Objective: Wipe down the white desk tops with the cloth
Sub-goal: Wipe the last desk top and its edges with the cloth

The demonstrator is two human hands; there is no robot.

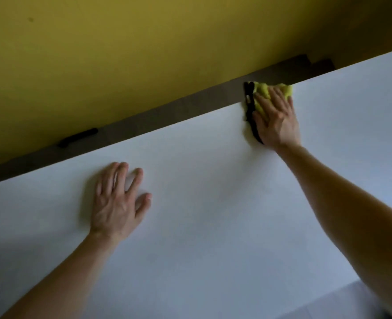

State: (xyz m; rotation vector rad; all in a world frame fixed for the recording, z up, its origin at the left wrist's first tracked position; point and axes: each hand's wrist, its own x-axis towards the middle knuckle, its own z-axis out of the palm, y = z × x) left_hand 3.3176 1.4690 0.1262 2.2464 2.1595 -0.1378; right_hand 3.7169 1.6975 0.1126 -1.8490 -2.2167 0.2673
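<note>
- The right hand (275, 118) lies flat on the cloth (263, 90), fingers straight and slightly spread, palm down. It presses on the cloth rather than curling round it.
- The cloth is yellow-green with a black edge along its left side. It sits bunched under the right hand's fingers, at the far edge of the white desk top (202, 238), right of centre.
- Part of the cloth shows beyond the fingertips; the black edge runs down past the thumb side of the hand.
- The left hand (116, 203) rests palm down on the bare desk top, well apart from the cloth, fingers straight and fanned out. It holds nothing.
- Both forearms are bare and reach in from the near side.
- Behind the desk's far edge runs a dark strip (167, 111), and above it stands a yellow wall (121, 54).
- A small black object (77, 138) lies on the dark strip to the left; it is too blurred to tell what it is.
- Pale floor (328, 305) shows at the lower right, past the desk's near edge.
</note>
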